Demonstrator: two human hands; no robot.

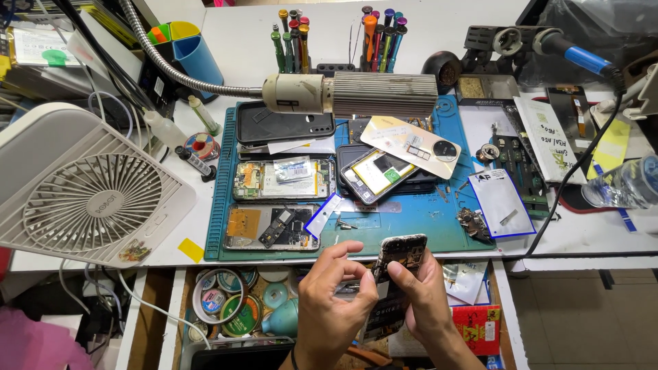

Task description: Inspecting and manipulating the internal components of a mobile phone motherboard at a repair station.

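Right hand (430,301) gripping opened phone (396,274) upright over drawer (233,308), below mat (397,226). Left hand (332,301) pinching its edge, perhaps with small tool, hard to tell. Best: steady grip, gentle prying, no bending board.

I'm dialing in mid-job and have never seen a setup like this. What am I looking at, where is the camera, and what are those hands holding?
There is no machine here: a person works with two bare hands, and the one picture comes from a camera on their head, looking down. The left hand and right hand together hold an opened phone at the near edge of the bench, above an open drawer holding tape rolls. On the bench lies a blue work mat with several more opened phones and loose back covers. A lamp on a bendy neck hangs over the mat. A white fan stands at left, screwdrivers at the back, and a soldering iron and a plastic bottle at right.
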